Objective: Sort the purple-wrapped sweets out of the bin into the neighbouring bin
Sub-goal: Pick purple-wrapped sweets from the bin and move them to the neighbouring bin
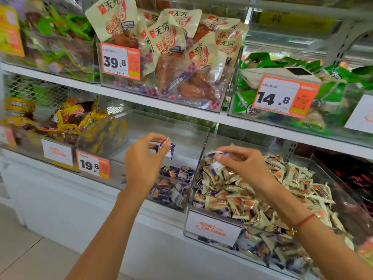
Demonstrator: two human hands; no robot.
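Observation:
A clear bin (198,221) on the lower shelf is heaped with several cream-wrapped sweets (242,201) and purple-wrapped ones mixed in. Left of it stands a second clear bin (203,136) with a small pile of purple-wrapped sweets (173,184) at its front. My left hand (141,162) hovers above that left bin and pinches purple-wrapped sweets (166,145) at its fingertips. My right hand (248,166) is over the full bin's left end and pinches a purple-wrapped sweet (215,160).
Yellow-wrapped snacks (66,120) fill a bin at far left, behind a 19.8 price tag (93,164). The shelf above carries bagged chicken (181,57) and green packs (282,89) in clear bins. Dark red packs (353,174) lie at far right.

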